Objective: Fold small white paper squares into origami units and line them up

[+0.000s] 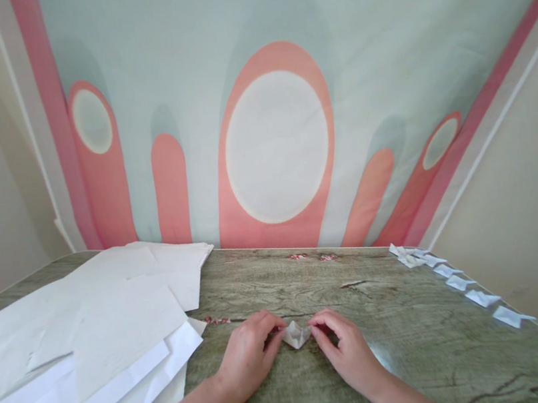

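Between my hands, just over the wood-patterned table (346, 378), is a small folded white paper boat (296, 335). Thumb and fingers of my left hand (253, 348) pinch its left tip. On the opposite side, my right hand (342, 345) pinches the right tip in the same way. The middle of the folded paper shows between the fingertips, with a pointed fold facing me. The fingertips cover both of its ends.
Loose sheets of white paper (125, 324) lie in an overlapping pile on the left. Several small folded paper pieces (458, 283) line the table's right edge. A printed cloth (166, 55) in pale green and coral hangs behind the table.
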Action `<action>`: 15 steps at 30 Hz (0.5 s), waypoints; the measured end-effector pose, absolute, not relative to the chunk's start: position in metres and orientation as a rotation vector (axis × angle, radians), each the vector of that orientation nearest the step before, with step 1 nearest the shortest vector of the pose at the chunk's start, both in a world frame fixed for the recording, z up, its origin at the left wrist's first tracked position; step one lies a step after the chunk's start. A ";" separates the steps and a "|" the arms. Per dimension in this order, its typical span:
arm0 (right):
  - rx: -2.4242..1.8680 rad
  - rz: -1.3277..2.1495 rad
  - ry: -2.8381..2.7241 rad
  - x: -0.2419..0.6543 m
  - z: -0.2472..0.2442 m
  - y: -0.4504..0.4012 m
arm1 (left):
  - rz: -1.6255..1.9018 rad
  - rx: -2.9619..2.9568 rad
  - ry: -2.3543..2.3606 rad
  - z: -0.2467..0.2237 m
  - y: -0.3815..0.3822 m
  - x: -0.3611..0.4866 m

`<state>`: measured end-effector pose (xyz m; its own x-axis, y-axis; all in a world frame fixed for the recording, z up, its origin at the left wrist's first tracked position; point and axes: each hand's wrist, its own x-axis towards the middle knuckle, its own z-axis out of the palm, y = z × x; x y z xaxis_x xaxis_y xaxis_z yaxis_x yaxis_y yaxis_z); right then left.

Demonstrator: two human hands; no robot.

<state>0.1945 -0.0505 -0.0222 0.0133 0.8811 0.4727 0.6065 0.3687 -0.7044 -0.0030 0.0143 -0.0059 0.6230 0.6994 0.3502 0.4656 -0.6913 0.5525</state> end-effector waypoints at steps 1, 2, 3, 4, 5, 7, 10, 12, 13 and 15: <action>-1.329 0.366 -1.689 0.194 -0.022 -0.051 | 0.788 2.437 0.924 -0.007 0.014 -0.003; -1.327 0.366 -1.688 0.194 -0.022 -0.051 | 0.799 2.435 0.923 -0.007 0.015 -0.003; -1.328 0.367 -1.686 0.194 -0.022 -0.051 | 0.809 2.434 0.920 -0.008 0.015 -0.003; -1.328 0.368 -1.682 0.194 -0.022 -0.051 | 0.816 2.432 0.914 -0.008 0.015 -0.003; -1.328 0.369 -1.679 0.194 -0.021 -0.051 | 0.823 2.430 0.909 -0.008 0.015 -0.003; -1.327 0.370 -1.677 0.193 -0.020 -0.052 | 0.832 2.426 0.905 -0.007 0.015 -0.004; -1.330 0.363 -1.677 0.193 -0.020 -0.052 | 0.839 2.421 0.920 -0.005 0.015 -0.004; -1.332 0.360 -1.676 0.193 -0.020 -0.052 | 0.822 2.425 0.932 -0.003 0.015 -0.004; -1.332 0.357 -1.675 0.193 -0.020 -0.051 | 0.807 2.428 0.937 -0.002 0.014 -0.004; -1.328 0.352 -1.675 0.194 -0.021 -0.051 | 0.781 2.433 0.947 -0.002 0.015 -0.004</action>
